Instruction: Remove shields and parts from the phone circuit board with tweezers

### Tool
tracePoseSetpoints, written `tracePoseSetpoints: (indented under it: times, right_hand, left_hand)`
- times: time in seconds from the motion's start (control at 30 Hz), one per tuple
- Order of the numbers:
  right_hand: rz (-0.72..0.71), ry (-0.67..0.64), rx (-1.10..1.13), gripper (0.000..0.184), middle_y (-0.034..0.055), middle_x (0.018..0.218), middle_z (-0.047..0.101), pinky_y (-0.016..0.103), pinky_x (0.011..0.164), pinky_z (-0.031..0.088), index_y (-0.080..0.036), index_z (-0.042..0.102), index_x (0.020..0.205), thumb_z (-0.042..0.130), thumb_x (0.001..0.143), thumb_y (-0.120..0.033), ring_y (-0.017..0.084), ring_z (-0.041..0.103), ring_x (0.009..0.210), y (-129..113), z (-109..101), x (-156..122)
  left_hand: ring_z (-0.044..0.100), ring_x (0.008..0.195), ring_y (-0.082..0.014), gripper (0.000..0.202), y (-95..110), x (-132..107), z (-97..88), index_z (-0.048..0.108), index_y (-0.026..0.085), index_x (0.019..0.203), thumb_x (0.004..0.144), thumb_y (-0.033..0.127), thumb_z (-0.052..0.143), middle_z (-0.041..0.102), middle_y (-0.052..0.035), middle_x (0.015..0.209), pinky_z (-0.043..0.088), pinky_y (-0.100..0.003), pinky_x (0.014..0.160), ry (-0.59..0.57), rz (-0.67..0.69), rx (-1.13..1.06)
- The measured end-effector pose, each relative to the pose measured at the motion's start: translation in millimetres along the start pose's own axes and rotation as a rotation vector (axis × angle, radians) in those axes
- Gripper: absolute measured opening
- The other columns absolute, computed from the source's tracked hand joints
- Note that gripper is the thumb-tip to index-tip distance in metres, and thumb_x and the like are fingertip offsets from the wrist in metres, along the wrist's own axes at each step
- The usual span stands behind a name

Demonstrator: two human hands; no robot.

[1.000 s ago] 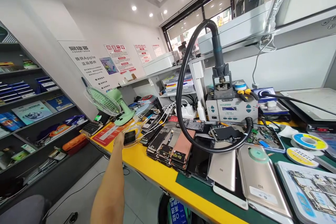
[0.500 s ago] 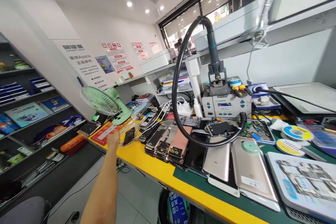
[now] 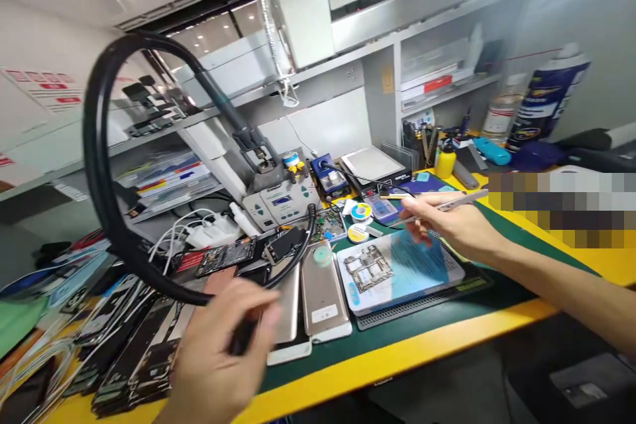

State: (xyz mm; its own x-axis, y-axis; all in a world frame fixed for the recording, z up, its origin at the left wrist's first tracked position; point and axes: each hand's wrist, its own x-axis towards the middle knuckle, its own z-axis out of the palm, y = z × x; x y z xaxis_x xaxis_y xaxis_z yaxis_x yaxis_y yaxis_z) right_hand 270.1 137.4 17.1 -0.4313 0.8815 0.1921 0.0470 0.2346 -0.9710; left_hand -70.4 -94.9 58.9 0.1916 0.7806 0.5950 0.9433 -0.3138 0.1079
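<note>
My left hand point(image 3: 213, 351), somewhat blurred, is raised over the phones at the near side of the bench. Its fingers curl round something small and dark that I cannot make out. My right hand point(image 3: 460, 228) is above a blue-and-white flat box point(image 3: 422, 271), closed on slim metal tweezers point(image 3: 464, 199). A bare phone circuit board point(image 3: 368, 269) lies on the left part of that box. Between my hands a gold phone back point(image 3: 325, 291) carries a round green piece point(image 3: 322, 256). Stacked phone parts point(image 3: 134, 364) lie left of my left hand.
A thick black hose point(image 3: 99, 146) loops from the hot-air station point(image 3: 281, 202) in front of the phones. Solder spools point(image 3: 361, 212) and a tray of small boards point(image 3: 330, 228) sit behind. A yellow bottle point(image 3: 446, 160) and a spray can point(image 3: 546, 99) stand back right.
The view has swung right, away from the green fan. The arm reaching to the left end of the bench is gone from there; both hands now show, the right one with tweezers.
</note>
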Motion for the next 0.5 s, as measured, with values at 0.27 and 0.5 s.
tracePoseSetpoints:
  times: [0.27, 0.5]
  right_hand:
    - [0.156, -0.204, 0.204, 0.058, 0.0022, 0.072, 0.076, 0.027, 0.044, 0.052, -0.016, 0.083, 0.090, 0.104, 0.074, -0.068, 0.018, 0.072, 0.058, 4, 7, 5]
    - [0.234, -0.248, 0.191, 0.048, 0.0023, 0.062, 0.078, 0.022, 0.045, 0.052, -0.018, 0.077, 0.090, 0.110, 0.072, -0.047, 0.015, 0.067, 0.050, -3, 10, -3]
  left_hand:
    - [0.076, 0.114, -0.0254, 0.051, 30, 65, 106.2, 0.070, 0.021, 0.142, 0.110, 0.061, 0.073, 0.077, -0.0092, 0.129, 0.067, -0.049, 0.101, -0.227, 0.216, -0.060]
    - [0.076, 0.125, -0.0321, 0.053, 23, 50, 107.8, 0.059, 0.017, 0.149, 0.103, 0.038, 0.074, 0.080, -0.0147, 0.133, 0.063, -0.056, 0.114, -0.159, 0.198, -0.133]
